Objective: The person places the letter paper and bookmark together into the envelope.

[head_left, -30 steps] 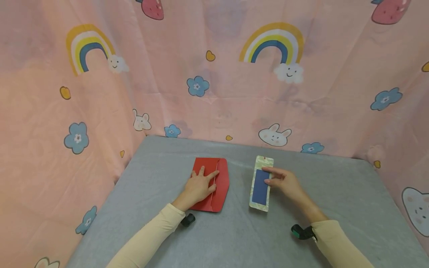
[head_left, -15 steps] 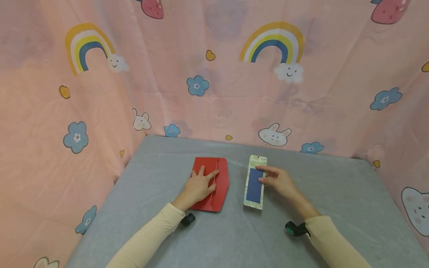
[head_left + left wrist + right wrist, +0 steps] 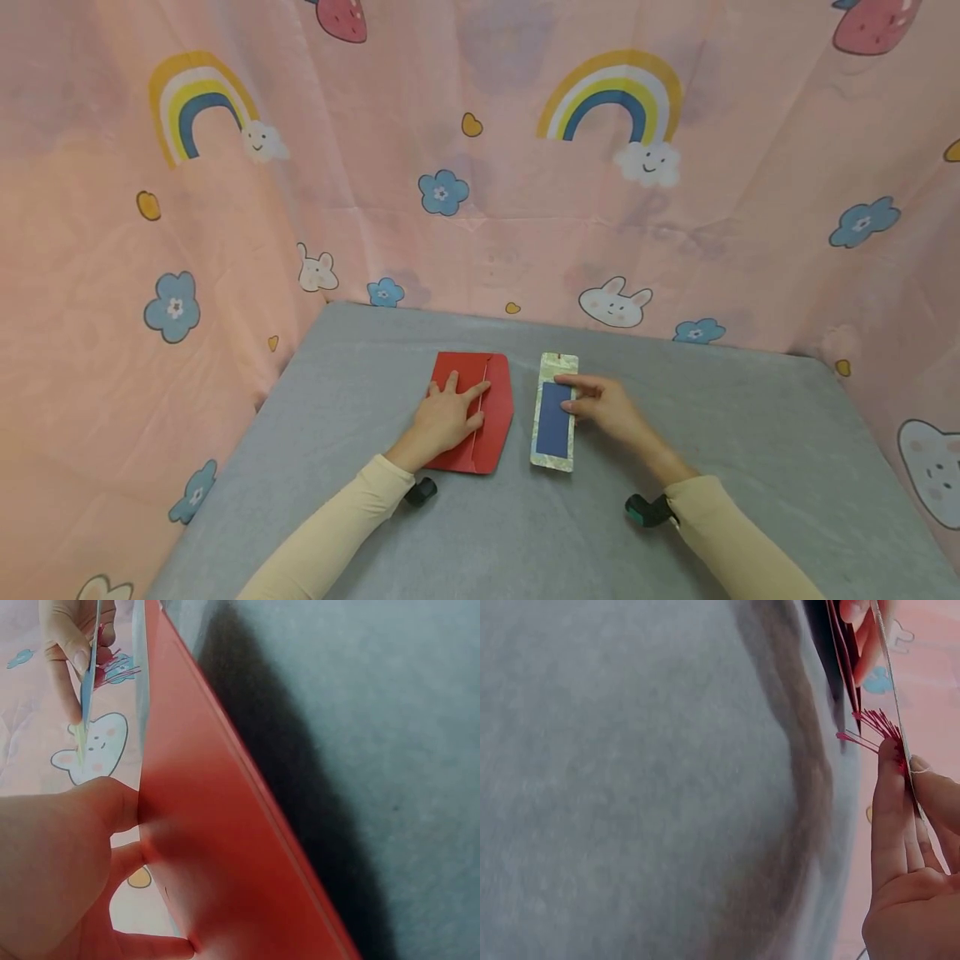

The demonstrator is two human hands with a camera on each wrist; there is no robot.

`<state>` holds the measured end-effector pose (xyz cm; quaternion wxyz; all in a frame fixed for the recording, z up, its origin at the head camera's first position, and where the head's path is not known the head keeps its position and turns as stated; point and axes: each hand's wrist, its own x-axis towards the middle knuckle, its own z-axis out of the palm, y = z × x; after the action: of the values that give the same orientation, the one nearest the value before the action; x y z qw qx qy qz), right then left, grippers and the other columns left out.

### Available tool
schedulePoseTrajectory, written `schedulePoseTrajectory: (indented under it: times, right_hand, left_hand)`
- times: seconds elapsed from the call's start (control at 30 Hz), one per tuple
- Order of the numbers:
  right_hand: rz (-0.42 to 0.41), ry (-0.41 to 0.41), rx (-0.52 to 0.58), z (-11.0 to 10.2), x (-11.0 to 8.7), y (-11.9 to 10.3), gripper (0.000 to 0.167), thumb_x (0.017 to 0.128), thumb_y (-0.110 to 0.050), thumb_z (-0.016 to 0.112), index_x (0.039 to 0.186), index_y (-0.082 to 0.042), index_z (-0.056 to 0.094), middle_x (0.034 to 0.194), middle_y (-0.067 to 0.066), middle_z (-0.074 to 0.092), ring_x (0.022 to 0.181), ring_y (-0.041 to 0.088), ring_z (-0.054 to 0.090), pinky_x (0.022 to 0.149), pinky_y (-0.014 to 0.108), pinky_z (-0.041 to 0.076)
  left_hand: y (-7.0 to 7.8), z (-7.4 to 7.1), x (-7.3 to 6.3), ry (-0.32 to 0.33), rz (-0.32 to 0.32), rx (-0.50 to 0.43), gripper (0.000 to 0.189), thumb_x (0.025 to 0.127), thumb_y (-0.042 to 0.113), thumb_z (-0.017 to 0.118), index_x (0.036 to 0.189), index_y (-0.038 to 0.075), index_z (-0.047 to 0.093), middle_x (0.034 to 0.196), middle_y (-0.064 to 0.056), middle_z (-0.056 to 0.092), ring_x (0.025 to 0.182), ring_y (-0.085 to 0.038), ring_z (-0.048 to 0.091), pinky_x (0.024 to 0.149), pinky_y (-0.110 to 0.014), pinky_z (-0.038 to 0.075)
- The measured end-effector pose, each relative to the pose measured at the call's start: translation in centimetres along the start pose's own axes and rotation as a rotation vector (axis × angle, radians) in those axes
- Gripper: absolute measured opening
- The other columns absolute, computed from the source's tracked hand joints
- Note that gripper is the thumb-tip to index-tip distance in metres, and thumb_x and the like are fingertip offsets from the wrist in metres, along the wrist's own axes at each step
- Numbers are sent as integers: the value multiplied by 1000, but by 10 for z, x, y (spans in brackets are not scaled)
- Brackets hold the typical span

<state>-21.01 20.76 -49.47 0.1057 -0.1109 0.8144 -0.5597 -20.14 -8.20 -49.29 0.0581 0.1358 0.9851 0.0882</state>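
A red envelope (image 3: 498,417) lies on the grey cloth, its flap side up and the flap unfolded to the right. My left hand (image 3: 442,419) rests on it with fingers spread; in the left wrist view the fingertips press the red paper. Just right of the envelope, a bookmark (image 3: 552,423) with a pale patterned border and dark blue centre is held by my right hand (image 3: 611,412). The right wrist view shows it edge-on, pinched between thumb and fingers above the cloth. A red tassel (image 3: 876,724) hangs against the fingers on its underside.
Grey cloth (image 3: 360,367) covers the table. A pink curtain (image 3: 480,250) printed with rainbows, flowers and rabbits encloses the back and sides. Dark wrist cameras (image 3: 649,510) sit below both wrists.
My right hand has moved left with the bookmark, bringing it closer to the envelope's flap. The left hand and the envelope have stayed in place.
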Motion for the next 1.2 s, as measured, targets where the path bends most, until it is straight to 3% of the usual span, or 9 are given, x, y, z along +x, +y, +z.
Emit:
schedulePoseTrajectory:
  times: [0.33,0.6,0.8,1.2]
  right_hand:
    - [-13,-47,19,14,6,-2,45,88,-6,71,132,1,61,73,11,61,65,12,66,65,38,61]
    - [20,-49,1,23,13,-5,44,87,-7,73,130,-3,64,69,3,59,64,14,65,65,33,60]
    - [21,-64,-10,28,18,-6,45,88,-9,73,131,-4,63,68,5,60,64,17,66,65,32,59]
    - [46,-93,-20,38,29,-10,44,88,-8,71,131,-3,62,74,6,67,65,12,64,67,29,58]
  left_hand:
    - [1,0,0,1,-13,9,56,96,44,58,149,36,43,156,-23,38,131,-58,45,81,-50,60]
    - [2,-1,-1,1,-16,4,56,95,43,59,149,36,43,155,-24,39,130,-58,45,84,-51,59]
    - [2,-2,0,-3,-19,9,56,95,43,59,149,36,43,156,-24,38,130,-58,46,85,-50,59]
    - [2,1,1,-10,-28,12,58,95,44,59,150,37,42,156,-23,37,132,-57,44,89,-51,57]
